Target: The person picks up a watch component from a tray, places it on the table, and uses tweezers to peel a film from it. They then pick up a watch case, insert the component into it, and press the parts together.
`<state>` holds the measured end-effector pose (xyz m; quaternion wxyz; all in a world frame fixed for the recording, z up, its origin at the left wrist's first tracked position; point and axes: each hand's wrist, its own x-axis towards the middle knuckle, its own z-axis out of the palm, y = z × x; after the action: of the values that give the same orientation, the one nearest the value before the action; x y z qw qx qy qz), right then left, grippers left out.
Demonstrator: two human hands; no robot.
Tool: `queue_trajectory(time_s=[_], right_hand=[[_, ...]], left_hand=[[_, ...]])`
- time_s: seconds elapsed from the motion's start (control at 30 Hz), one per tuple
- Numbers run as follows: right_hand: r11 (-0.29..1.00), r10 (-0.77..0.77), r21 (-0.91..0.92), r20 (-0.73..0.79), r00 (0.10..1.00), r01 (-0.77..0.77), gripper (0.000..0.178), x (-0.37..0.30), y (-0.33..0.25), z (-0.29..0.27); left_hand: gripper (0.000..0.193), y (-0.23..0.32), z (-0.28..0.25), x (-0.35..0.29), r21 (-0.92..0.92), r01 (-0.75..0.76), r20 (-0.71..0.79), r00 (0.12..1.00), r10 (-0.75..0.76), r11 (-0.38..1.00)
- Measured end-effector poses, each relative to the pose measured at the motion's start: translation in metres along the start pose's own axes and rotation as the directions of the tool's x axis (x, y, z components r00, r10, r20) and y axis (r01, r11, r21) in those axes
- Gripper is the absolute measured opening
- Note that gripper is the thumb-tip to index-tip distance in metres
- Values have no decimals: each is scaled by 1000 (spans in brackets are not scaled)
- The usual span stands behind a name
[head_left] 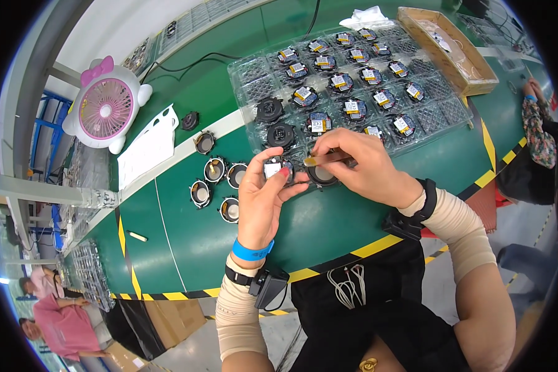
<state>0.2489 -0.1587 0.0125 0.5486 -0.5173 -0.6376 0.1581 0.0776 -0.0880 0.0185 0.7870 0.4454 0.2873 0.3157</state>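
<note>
Head view shows the left hand [260,193] with its fingers curled around a round module [270,168] and its thumb over the white-labelled face, above the table [304,226], just off the near edge of the clear tray [437,118]. The right hand [371,172] pinches a small yellow-ended piece [310,162], too unclear to name, above a dark-rimmed ring [321,176]. This looks like a fine handling step on the module; 5 open round housings [200,194] sit to the left. The next move seems to call for a steady left hold and a light, precise right pinch.
</note>
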Motion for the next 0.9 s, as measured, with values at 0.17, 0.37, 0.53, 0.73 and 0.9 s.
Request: queue_trajectory(time_s=[0.17, 0.37, 0.53, 0.73, 0.9], right_hand=[[987, -114, -113, 44, 993, 118, 22, -2, 0, -1], [890, -333, -313, 49, 942, 331, 27, 0, -3, 0], [831, -376, -428, 42, 926, 356, 27, -1, 0, 2], [715, -393, -590, 106, 913, 376, 27, -4, -4, 2], [677, -406, -611, 153, 901, 409, 27, -5, -7, 4]], left_hand=[[31, 1, 4, -3, 102, -39, -2, 999, 39, 994], [29, 5, 2, -5, 56, -39, -1, 999, 39, 998], [26, -1, 5, -3, 150, -88, -13, 996, 91, 985], [27, -6, 9, -5, 200, -117, -58, 990, 131, 973], [29, -7, 7, -5, 198, -111, -60, 990, 125, 974]])
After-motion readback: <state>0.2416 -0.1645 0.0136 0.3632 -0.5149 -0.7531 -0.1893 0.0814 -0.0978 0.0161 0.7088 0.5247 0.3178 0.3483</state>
